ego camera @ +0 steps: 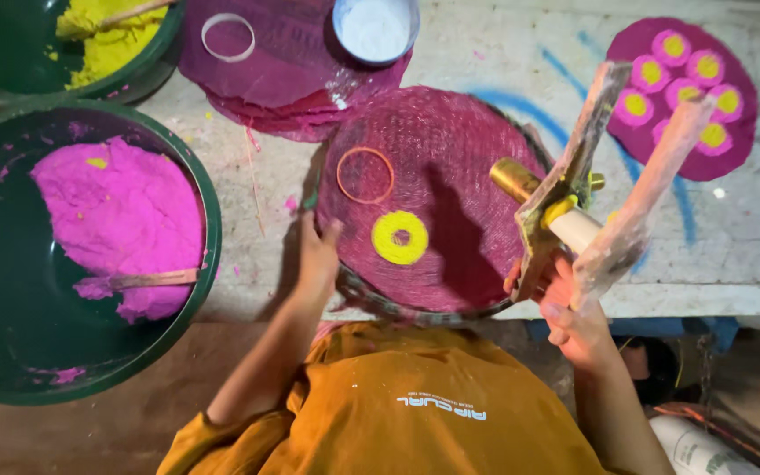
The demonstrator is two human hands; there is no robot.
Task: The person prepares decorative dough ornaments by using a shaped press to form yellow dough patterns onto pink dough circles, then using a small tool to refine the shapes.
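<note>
- Right hand (573,321): fingers wrapped round the pale handle of a paddle-armed press tool (573,189), held over the table's (732,264) near edge; long axis runs from the hand up and away to the right.
- Left hand (317,251): fingers pinching the rim of the magenta woven mat (450,167), which bears a yellow paste ring (400,237) and an orange hoop (365,174).
- Obscured: tool's working face turned away; green basin of pink paste (116,224) cut off at left.

you see a coarse woven purple mat (450,176), a shiny brass-tipped wooden press (565,198), and glossy green plastic basin (208,220).
</note>
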